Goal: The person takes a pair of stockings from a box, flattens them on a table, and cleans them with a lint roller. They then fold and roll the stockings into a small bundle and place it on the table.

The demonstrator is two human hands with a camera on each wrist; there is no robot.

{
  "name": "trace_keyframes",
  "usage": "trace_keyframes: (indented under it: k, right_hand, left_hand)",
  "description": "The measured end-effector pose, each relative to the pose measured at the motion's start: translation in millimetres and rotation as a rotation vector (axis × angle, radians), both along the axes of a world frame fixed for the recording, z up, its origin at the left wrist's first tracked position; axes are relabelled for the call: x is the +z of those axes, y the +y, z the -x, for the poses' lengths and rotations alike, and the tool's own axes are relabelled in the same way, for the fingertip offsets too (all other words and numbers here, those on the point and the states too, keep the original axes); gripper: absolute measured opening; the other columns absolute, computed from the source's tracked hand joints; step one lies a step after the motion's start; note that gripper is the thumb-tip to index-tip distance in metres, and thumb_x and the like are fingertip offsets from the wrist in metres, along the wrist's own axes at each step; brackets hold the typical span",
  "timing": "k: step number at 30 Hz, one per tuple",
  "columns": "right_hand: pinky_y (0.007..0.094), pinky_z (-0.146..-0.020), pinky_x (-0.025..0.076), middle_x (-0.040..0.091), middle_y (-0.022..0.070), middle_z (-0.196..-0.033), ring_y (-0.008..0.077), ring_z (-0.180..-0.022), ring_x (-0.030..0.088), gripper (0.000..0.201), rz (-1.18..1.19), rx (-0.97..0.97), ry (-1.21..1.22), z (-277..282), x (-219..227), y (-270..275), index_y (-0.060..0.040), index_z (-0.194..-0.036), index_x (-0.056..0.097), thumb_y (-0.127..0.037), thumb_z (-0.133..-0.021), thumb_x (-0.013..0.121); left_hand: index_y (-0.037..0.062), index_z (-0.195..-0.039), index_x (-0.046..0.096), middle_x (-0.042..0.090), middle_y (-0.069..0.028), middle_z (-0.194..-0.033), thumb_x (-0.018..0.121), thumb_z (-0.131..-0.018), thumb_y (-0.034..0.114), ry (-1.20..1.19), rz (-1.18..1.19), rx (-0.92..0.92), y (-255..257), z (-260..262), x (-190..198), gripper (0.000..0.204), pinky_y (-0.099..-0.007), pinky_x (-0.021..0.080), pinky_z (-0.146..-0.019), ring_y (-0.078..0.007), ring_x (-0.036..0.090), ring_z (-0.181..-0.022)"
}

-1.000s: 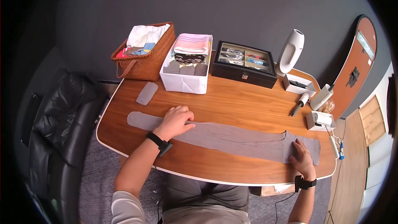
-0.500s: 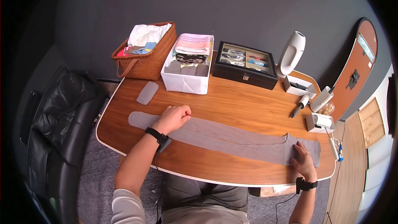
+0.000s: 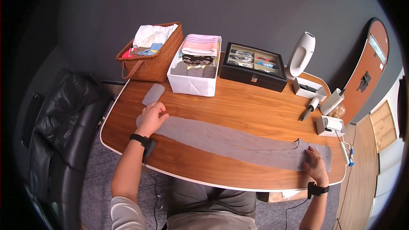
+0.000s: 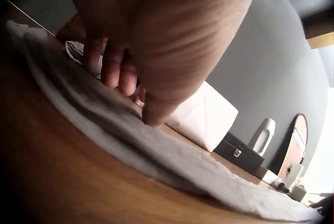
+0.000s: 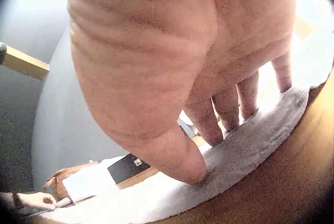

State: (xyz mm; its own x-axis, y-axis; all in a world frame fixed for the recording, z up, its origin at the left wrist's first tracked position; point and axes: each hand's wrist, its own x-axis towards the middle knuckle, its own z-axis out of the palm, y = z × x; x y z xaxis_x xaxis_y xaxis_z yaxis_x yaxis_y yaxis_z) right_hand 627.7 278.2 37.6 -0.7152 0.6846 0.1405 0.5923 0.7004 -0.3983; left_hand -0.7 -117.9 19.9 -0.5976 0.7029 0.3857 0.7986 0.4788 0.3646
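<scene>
A long pair of grey tights [image 3: 221, 138] lies flat across the table, its narrow end at the left and its wider end at the right. Over the narrow end is my left hand [image 3: 153, 118], fingers loosely bent and the thumb tip right at the fabric in the left wrist view. My right hand [image 3: 315, 164] rests on the wide end; in the right wrist view its spread fingertips and thumb press the cloth [image 5: 245, 151]. Just beyond the left hand lies a small folded grey cloth bundle [image 3: 154, 94].
Along the back stand a woven basket [image 3: 147, 73] of clothes, a white box [image 3: 191, 86] of folded textiles and a black glasses case [image 3: 251, 79]. At the right are a white device [image 3: 300, 55], small white trays [image 3: 310, 88], a lint roller [image 3: 313, 103] and a mirror [image 3: 370, 76].
My left hand has slid leftward along the tights to their narrow end. My right hand has stayed on the wide end, its fingers a little more bent now.
</scene>
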Motion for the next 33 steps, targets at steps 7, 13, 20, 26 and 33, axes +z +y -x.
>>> trace_keyframes:
  k: [7, 13, 20, 26, 33]
  right_hand:
    - [0.0503, -0.116, 0.053, 0.071, 0.0204, -0.145, 0.0431, -0.136, 0.065, 0.044, -0.098, -0.044, 0.010, 3, 9, 3, -0.0030, -0.124, 0.079, -0.019, -0.083, 0.081]
    - [0.0484, -0.100, 0.056, 0.075, 0.0141, -0.113, 0.0408, -0.111, 0.068, 0.017, -0.156, 0.015, 0.161, 60, 38, -19, -0.0068, -0.102, 0.078, -0.005, -0.086, 0.077]
    - [0.0484, -0.102, 0.055, 0.073, 0.0146, -0.114, 0.0406, -0.112, 0.066, 0.011, -0.205, 0.149, 0.047, 87, 11, -23, -0.0080, -0.094, 0.074, -0.004, -0.084, 0.077]
    - [0.0473, -0.103, 0.054, 0.073, 0.0157, -0.115, 0.0416, -0.114, 0.066, 0.009, -0.098, 0.148, 0.171, 80, 12, -16, -0.0079, -0.089, 0.072, -0.001, -0.084, 0.074]
    - [0.0462, -0.102, 0.053, 0.074, 0.0143, -0.112, 0.0397, -0.114, 0.066, 0.010, 0.062, 0.094, 0.236, 68, 17, -7, -0.0047, -0.092, 0.072, 0.002, -0.084, 0.072]
  left_hand:
    - [0.0066, -0.094, 0.063, 0.066, -0.0132, -0.093, 0.078, -0.091, 0.007, 0.100, -0.123, -0.074, -15, -7, 10, 0.015, -0.0499, 0.053, -0.082, -0.0389, 0.066, -0.093]
    - [0.0044, -0.101, 0.069, 0.067, -0.0138, -0.100, 0.076, -0.087, -0.001, -0.082, 0.079, -0.223, -26, -24, 19, 0.017, -0.0456, 0.053, -0.091, -0.0366, 0.067, -0.102]
    - [0.0055, -0.097, 0.067, 0.066, -0.0127, -0.097, 0.076, -0.087, 0.001, -0.097, 0.165, -0.163, -38, -14, 24, 0.015, -0.0461, 0.052, -0.090, -0.0366, 0.066, -0.103]
    - [0.0040, -0.098, 0.063, 0.064, -0.0041, -0.090, 0.071, -0.096, -0.002, -0.306, -0.005, -0.224, -55, -11, 38, 0.010, -0.0355, 0.051, -0.084, -0.0213, 0.065, -0.092]
    - [0.0053, -0.104, 0.062, 0.056, 0.0063, -0.087, 0.065, -0.105, -0.002, -0.677, -0.105, -0.174, -69, 2, 64, 0.008, -0.0215, 0.045, -0.075, -0.0039, 0.054, -0.081]
